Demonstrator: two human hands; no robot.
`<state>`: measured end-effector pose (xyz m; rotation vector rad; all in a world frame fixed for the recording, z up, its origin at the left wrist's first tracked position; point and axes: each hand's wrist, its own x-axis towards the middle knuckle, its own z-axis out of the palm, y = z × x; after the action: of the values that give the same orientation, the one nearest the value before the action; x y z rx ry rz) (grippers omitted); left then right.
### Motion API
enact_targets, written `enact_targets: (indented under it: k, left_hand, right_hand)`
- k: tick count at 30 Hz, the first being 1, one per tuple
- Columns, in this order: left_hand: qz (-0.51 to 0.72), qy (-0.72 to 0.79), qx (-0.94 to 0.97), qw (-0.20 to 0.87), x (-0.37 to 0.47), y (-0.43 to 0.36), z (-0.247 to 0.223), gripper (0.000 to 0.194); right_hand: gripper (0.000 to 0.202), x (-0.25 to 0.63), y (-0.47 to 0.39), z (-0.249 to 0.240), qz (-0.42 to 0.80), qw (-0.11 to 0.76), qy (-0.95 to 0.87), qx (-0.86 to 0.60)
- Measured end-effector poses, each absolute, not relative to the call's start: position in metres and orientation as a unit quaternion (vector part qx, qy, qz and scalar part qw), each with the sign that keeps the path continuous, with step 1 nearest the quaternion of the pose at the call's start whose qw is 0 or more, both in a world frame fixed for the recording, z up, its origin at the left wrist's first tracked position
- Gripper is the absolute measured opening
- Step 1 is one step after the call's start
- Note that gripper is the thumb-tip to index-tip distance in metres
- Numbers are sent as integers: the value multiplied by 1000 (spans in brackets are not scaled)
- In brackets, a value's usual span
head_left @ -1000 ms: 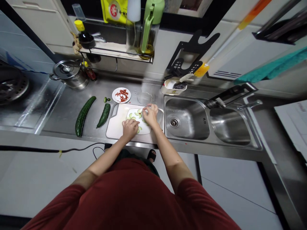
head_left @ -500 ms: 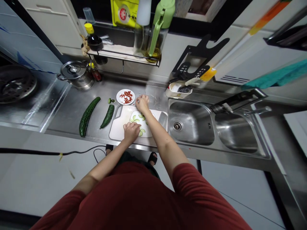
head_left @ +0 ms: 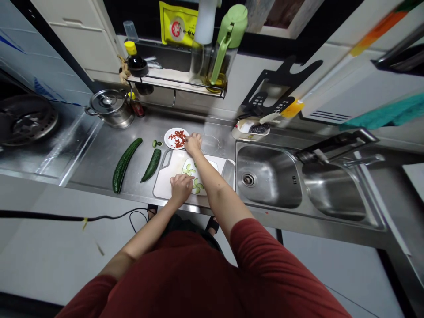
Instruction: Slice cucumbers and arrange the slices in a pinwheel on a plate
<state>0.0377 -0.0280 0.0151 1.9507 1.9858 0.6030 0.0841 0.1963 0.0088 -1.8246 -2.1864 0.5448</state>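
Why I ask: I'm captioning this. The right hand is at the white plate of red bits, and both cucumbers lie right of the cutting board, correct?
Not quite: the head view shows both cucumbers left of the cutting board, not right. The right hand is indeed at the white plate of red bits.

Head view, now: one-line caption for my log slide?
Right hand at the plate of red pieces, left hand by green slices on a cutting board.

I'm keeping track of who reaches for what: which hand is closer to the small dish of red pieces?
The right hand. It is at the right-hand edge of the small dish; the left hand is farther off, over the cutting board.
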Motion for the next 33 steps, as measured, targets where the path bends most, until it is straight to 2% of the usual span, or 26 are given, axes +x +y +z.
enact_targets:
  k: [11, 22, 33]
  left_hand:
    - [214, 693, 673, 144, 35, -26, 10, 25]
    - [221, 694, 670, 147, 35, -23, 11, 24]
    - [242, 699, 658, 140, 34, -23, 6, 22]
  right_hand:
    - [24, 75, 209, -11, 171, 146, -731, -644]
    - [23, 69, 212, -14, 199, 132, -706, -666]
    - [15, 94, 210, -16, 294, 223, -658, -656]
